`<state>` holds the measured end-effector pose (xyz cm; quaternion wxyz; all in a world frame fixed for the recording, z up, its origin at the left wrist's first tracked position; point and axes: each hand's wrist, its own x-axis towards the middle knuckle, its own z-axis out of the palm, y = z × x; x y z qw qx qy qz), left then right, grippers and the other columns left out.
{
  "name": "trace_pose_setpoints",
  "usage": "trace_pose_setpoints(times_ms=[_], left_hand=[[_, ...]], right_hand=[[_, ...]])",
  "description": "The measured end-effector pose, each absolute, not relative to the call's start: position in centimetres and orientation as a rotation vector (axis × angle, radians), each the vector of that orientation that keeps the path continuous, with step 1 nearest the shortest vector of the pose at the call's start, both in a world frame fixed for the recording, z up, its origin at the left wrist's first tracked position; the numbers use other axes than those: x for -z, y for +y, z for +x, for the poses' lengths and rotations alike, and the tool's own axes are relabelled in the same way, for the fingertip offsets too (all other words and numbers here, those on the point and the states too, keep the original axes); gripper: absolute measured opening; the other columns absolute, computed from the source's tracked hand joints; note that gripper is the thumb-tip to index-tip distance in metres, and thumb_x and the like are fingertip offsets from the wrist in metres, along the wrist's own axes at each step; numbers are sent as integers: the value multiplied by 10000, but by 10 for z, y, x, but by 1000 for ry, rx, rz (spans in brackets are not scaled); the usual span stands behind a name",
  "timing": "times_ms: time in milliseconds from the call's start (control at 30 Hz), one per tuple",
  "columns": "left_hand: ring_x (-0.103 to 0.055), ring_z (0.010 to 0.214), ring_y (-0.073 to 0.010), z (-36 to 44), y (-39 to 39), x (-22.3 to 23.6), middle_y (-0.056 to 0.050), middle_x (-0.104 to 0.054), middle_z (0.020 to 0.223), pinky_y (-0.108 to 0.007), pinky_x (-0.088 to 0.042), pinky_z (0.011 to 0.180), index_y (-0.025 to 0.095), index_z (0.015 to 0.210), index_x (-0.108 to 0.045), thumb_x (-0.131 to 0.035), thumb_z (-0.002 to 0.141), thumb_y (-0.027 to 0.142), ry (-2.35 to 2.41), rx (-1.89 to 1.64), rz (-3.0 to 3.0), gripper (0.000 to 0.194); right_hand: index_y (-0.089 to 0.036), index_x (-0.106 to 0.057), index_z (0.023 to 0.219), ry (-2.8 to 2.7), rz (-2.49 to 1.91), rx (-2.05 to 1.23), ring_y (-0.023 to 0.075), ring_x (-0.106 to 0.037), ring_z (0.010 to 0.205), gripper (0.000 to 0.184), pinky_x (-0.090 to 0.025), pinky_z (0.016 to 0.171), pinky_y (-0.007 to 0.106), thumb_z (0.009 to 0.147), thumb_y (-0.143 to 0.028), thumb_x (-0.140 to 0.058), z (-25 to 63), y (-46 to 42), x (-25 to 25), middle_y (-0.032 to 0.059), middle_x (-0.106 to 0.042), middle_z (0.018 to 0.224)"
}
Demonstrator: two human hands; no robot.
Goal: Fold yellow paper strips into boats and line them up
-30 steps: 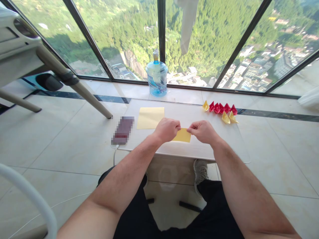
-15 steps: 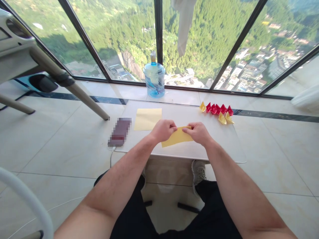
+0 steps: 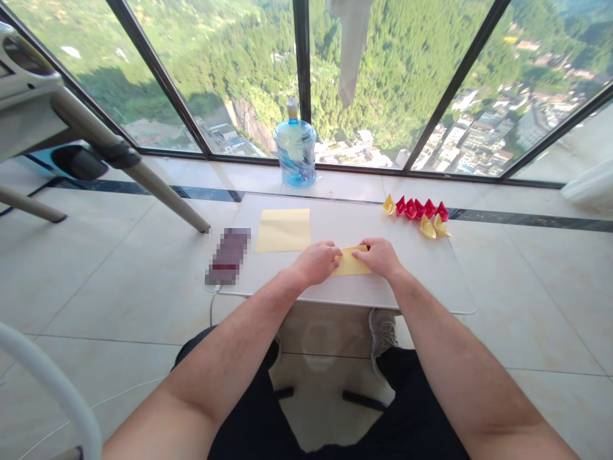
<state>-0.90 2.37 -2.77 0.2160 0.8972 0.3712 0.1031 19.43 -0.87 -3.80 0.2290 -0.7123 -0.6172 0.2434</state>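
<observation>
A yellow sheet of paper (image 3: pixel 349 265), folded into a narrow strip, lies low over the front of the small white table (image 3: pixel 268 275). My left hand (image 3: pixel 318 262) is closed at its left end, covering that part. With thumb and fingers, my right hand (image 3: pixel 382 257) pinches the upper right edge. To the left, a flat yellow sheet (image 3: pixel 283 230) rests on the tabletop. Red folded paper boats (image 3: pixel 419 209) stand in a row at the back right, with one yellow boat (image 3: pixel 389 205) at the row's left end and two yellow boats (image 3: pixel 428 227) in front.
A blurred dark phone-like object (image 3: pixel 230 255) with a white cable lies at the table's left edge. Behind the table, a large blue water bottle (image 3: pixel 295 153) stands by the window. A slanted metal leg (image 3: pixel 167 195) meets the floor at the left.
My left hand has moved down and slightly left, onto the paper's left end. The paper's front edge has risen and it looks flatter. My right hand has shifted only slightly.
</observation>
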Motion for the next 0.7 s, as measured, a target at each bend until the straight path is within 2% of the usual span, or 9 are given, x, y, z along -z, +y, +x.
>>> trace_pose_setpoints(times_ms=[100,233,400,533,700], left_hand=[[-657,1018,-219,-5,23,35,-97,-683,1090,-309,-498,972,167,1154,-718,-552,859,207,1048,-263,2479,340],[-653,1025,-224,-5,23,36,-99,-657,1106,-319,-488,994,181,1247,-680,-551,864,234,1050,-238,2488,407],[-646,1033,-224,-4,22,35,-101,-643,1082,-318,-480,1000,185,1253,-673,-541,866,235,1049,-228,2500,412],[-646,1009,-219,-3,22,34,-93,-643,1072,-315,-486,982,203,1255,-665,-558,858,248,1053,-216,2502,414],[-642,1018,-230,-3,22,33,-95,-655,1082,-326,-494,970,200,1260,-652,-549,858,248,1034,-205,2524,417]], right_hand=[[-216,-747,816,-1740,-1969,-544,175,-640,714,176,-427,644,264,755,-344,-643,189,-12,42,20,-730,765],[-210,-722,853,-1794,-1912,-353,203,-649,836,135,-458,755,292,785,-290,-638,183,-15,48,56,-726,908],[-211,-705,881,-1900,-1810,-217,208,-629,858,114,-449,772,298,851,-254,-603,179,-21,51,69,-697,931],[-221,-726,874,-2048,-1715,-129,203,-619,899,195,-433,774,285,917,-238,-537,180,-27,54,69,-703,917],[-245,-751,959,-2176,-1619,-96,198,-615,971,244,-443,837,279,894,-144,-538,184,-31,56,54,-737,1025]])
